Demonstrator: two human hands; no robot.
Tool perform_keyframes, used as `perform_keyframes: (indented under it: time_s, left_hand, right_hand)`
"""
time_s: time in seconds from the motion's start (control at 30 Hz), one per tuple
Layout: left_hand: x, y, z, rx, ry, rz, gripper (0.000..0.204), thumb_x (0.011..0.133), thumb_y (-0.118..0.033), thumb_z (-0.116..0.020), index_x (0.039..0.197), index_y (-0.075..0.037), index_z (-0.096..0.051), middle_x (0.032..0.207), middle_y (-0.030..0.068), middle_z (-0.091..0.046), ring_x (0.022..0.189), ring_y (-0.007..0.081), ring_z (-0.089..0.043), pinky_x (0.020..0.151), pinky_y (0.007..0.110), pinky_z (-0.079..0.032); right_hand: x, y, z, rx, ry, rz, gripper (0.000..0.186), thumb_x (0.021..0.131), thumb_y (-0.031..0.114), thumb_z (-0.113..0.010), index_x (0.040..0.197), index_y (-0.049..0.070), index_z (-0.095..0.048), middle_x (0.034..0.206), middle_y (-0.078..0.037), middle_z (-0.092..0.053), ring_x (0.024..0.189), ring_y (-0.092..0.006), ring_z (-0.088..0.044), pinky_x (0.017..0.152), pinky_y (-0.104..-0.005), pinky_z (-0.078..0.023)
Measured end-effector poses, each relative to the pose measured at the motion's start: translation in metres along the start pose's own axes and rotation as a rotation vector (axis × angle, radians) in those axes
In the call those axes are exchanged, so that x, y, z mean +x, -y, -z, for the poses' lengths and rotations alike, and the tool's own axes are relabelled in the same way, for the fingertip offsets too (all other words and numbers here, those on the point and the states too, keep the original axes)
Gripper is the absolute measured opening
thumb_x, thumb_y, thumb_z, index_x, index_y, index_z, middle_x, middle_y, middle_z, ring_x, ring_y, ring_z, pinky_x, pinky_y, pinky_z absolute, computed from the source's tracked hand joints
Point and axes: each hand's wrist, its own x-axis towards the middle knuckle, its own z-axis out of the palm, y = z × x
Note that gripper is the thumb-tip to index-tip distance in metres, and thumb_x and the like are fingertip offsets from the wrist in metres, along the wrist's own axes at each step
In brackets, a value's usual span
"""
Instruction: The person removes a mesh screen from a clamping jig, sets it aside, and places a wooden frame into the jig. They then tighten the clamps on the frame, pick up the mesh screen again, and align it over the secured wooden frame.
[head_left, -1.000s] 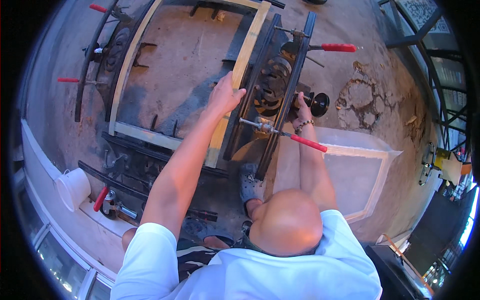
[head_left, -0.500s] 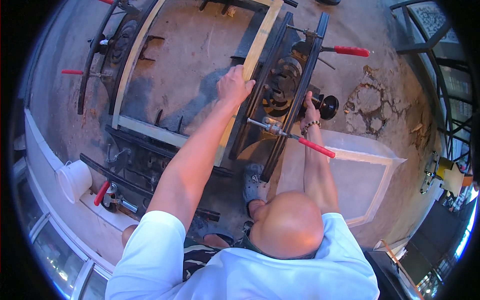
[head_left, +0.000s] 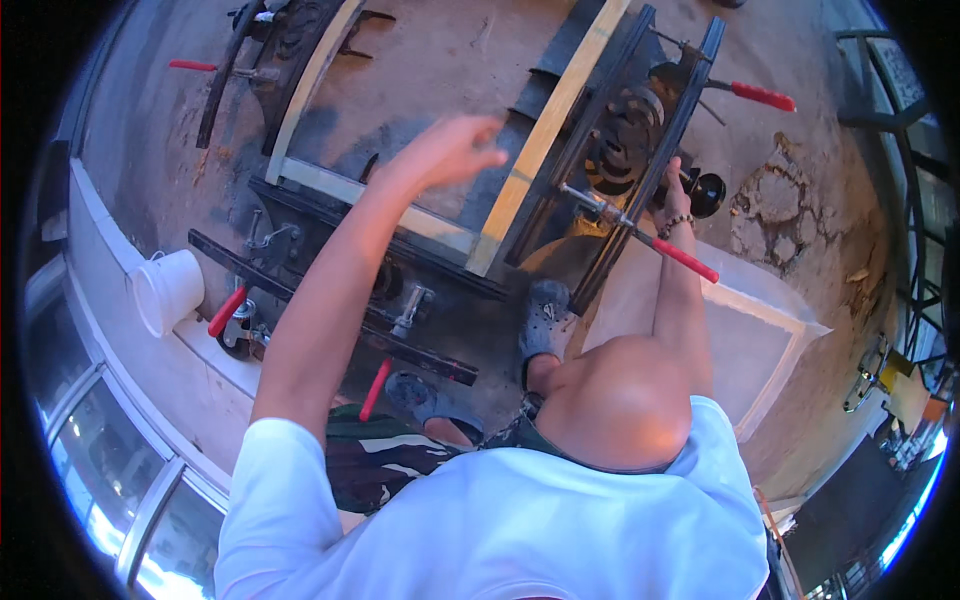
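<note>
My left hand [head_left: 455,155] hangs in the air over the opening of a pale wooden frame [head_left: 545,150], apart from the bar on its right side. Its thumb and fingers stand apart, somewhat blurred, with nothing in them. My right hand [head_left: 677,200] is low against the outer black metal rail [head_left: 650,165] of the right-hand clamping unit, next to a round black knob [head_left: 709,194]. One digit points up along the rail; the other fingers are hidden. Just below it, a screw clamp with a red handle [head_left: 685,258] crosses the rails. The wooden frame lies between black metal clamping units.
Another red handle [head_left: 763,96] sticks out at the upper right. A white bucket [head_left: 168,292] stands at the left by a low ledge. Broken concrete [head_left: 780,205] marks the floor at right, above a whitish panel [head_left: 755,335]. Near my feet lies a black rail [head_left: 420,357].
My left hand has let go of the wooden bar and moved left, away from it. My right hand stays beside the knob. The whole view has shifted, so the scene sits further right.
</note>
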Motion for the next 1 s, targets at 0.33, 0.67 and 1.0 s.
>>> perform_keyframes:
  time_s: [0.33, 0.67, 1.0]
  left_hand:
    - [-0.194, -0.02, 0.04, -0.249, -0.057, 0.012, 0.025, 0.089, -0.017, -0.061, 0.106, 0.003, -0.061, 0.092, 0.0147, -0.068, 0.086, 0.0216, -0.067, 0.078, 0.033, -0.051]
    - [-0.238, -0.029, 0.01, -0.252, -0.192, -0.136, 0.024, 0.094, -0.025, -0.053, 0.083, -0.003, -0.052, 0.073, 0.0169, -0.059, 0.074, 0.0373, -0.061, 0.064, 0.045, -0.047]
    - [-0.256, -0.047, -0.012, -0.21, -0.215, -0.466, 0.037, 0.092, -0.033, -0.057, 0.07, -0.005, -0.05, 0.066, 0.0138, -0.054, 0.067, 0.0354, -0.059, 0.057, 0.046, -0.045]
  right_hand:
    - [-0.07, 0.056, 0.055, -0.334, 0.239, 0.046, 0.047, 0.084, 0.038, -0.073, 0.114, 0.004, -0.061, 0.104, -0.009, -0.066, 0.098, -0.0226, -0.064, 0.079, -0.0344, -0.053]
    - [-0.219, 0.202, -0.009, -0.58, -0.021, 0.775, 0.024, 0.097, 0.027, -0.054, 0.107, 0.007, -0.061, 0.062, 0.004, -0.047, 0.051, -0.0075, -0.044, 0.045, -0.0254, -0.037]
    - [-0.466, 0.148, -0.211, -1.354, 0.816, 1.314, 0.048, 0.089, 0.027, -0.067, 0.054, 0.001, -0.047, 0.05, -0.002, -0.038, 0.046, -0.0138, -0.035, 0.045, -0.0307, -0.03]
